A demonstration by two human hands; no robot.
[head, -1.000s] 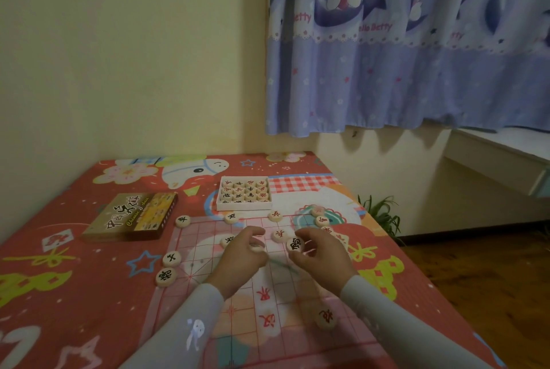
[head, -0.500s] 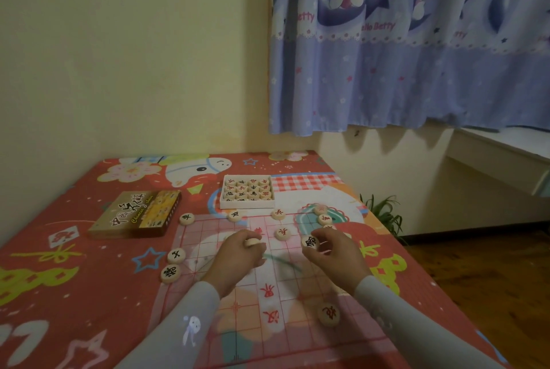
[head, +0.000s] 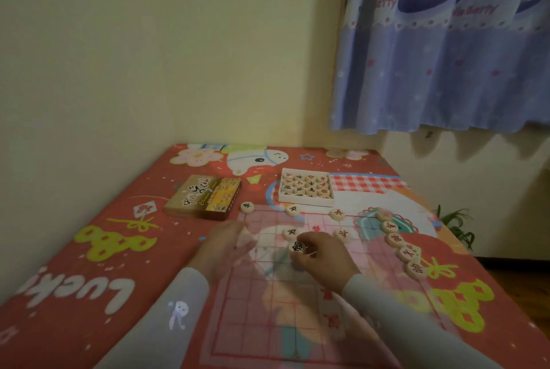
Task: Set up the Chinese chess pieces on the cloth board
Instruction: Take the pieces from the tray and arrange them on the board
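The pink cloth board (head: 268,309) lies on the red patterned cover. My left hand (head: 221,245) is blurred at the board's left edge, fingers pinched on what looks like a pale chess piece (head: 246,233). Over the board's upper middle, my right hand (head: 324,258) grips a round piece with a black character (head: 297,247). Single pieces rest along the far edge (head: 247,207), (head: 293,209), (head: 337,214), and two more (head: 291,232), (head: 343,233) one row nearer. Several pieces form a line (head: 400,245) down the right side.
A white tray (head: 303,201) filled with several pieces stands just beyond the board. The brown box lid (head: 204,197) lies to the far left of it. The wall runs along the left; a plant (head: 455,226) and wooden floor are past the right edge.
My left hand has swung left to the board's left edge. My right hand has carried the black-character piece left toward the board's middle. My head has turned left.
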